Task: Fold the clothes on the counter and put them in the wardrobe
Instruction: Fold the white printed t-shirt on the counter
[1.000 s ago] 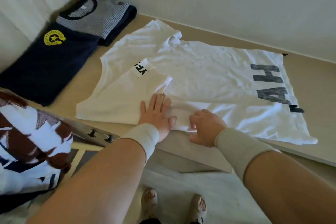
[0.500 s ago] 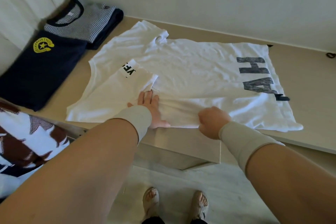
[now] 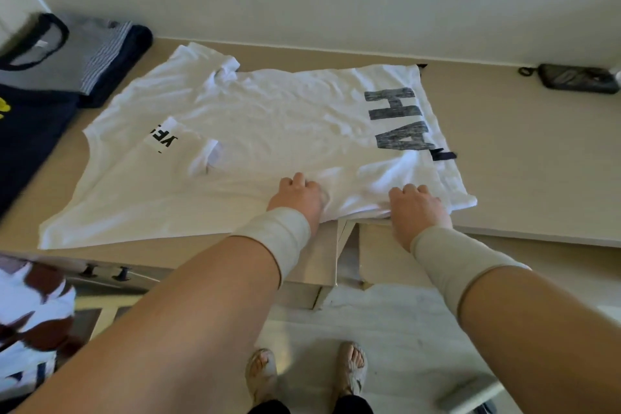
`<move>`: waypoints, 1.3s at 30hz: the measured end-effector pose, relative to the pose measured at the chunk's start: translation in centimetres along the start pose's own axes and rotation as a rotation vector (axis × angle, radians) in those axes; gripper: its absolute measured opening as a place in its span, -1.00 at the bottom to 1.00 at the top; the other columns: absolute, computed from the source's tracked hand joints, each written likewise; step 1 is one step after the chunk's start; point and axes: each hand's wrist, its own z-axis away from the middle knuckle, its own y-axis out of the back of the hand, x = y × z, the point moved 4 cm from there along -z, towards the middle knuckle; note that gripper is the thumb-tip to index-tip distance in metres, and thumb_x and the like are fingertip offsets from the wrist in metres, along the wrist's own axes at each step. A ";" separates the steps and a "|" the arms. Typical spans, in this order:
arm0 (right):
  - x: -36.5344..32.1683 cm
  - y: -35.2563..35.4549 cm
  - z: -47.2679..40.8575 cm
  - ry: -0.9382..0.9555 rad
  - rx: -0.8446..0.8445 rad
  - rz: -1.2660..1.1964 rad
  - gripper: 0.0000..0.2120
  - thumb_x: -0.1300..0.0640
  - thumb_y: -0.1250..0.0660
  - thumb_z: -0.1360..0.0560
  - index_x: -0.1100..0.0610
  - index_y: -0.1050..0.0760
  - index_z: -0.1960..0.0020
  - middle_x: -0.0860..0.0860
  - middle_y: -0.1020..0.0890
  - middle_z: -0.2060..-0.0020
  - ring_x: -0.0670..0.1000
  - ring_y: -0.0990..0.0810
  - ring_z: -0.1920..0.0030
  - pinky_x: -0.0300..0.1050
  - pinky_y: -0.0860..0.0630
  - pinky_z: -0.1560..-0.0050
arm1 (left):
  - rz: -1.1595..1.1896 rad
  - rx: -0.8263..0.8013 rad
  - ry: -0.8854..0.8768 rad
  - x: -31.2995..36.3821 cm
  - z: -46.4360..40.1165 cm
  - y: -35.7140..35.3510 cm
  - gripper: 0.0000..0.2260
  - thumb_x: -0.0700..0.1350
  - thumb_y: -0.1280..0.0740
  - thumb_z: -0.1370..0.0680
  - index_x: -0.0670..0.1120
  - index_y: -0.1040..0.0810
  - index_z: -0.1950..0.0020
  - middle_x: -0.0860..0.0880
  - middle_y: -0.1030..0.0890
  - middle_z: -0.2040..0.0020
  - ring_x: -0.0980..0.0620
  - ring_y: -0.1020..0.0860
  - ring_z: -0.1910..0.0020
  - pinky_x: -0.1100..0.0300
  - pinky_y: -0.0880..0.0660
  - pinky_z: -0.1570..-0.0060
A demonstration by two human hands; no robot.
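- Head view, nearest first: two bare forearms with beige wrist sleeves reach over the front edge of the surface [image 3: 537, 158]; sandalled feet stand on the pale floor below.
- The left hand [image 3: 297, 198] and the right hand [image 3: 416, 208] sit side by side on the near long edge of the white T-shirt [image 3: 268, 124], toward its hem end. Both sets of fingers are curled and seem to pinch the bunched cloth at that edge; the fingertips themselves are hidden in the fabric.
- The T-shirt lies spread flat on the surface, neck to the left, its printed hem to the right. The near sleeve already lies turned in over the body.
- My reading: this is the lengthwise fold of the near side. The next move calls for lifting that edge evenly with both hands and laying it straight over toward the far side, then smoothing it.
- Farther left, a folded navy garment [image 3: 30, 138] and a folded striped shirt [image 3: 84, 50] lie touching, still on the surface, not yet in the wardrobe.
- Far right, by the wall, lies a dark pouch [image 3: 578, 79].
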 end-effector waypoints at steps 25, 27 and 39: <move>10.6 -2.5 0.0 -0.672 -0.043 -0.841 -0.88 0.23 -0.19 -0.47 0.23 -0.42 0.01 0.09 -0.52 0.17 0.12 -0.48 0.22 -0.14 -0.35 0.26 | -0.013 0.046 0.111 3.4 -0.7 -1.3 -0.47 -0.24 -0.16 -0.56 -0.09 -0.09 -0.51 -0.04 -0.08 -0.51 -0.11 -0.07 -0.49 0.04 -0.36 -0.31; 10.4 -2.4 -0.4 -0.640 -0.041 -0.847 -0.94 0.23 -0.19 -0.45 0.22 -0.41 0.12 0.09 -0.50 0.21 0.05 -0.43 0.33 -0.17 -0.28 0.38 | -0.021 0.040 0.114 3.4 -0.6 -1.4 -0.46 -0.24 -0.14 -0.55 -0.10 -0.07 -0.52 -0.04 -0.06 -0.51 -0.12 -0.05 -0.49 0.00 -0.36 -0.32; 10.0 -0.3 -0.5 -0.529 0.208 -1.226 -0.95 0.20 -0.23 -0.42 0.13 -0.46 0.15 0.06 -0.66 0.35 0.00 -0.60 0.30 -0.19 -0.50 0.26 | -0.186 -0.063 0.108 4.0 -0.5 -0.6 -0.37 -0.27 -0.19 -0.56 -0.14 0.05 -0.56 -0.08 0.01 -0.51 -0.17 -0.01 -0.49 0.02 -0.27 -0.37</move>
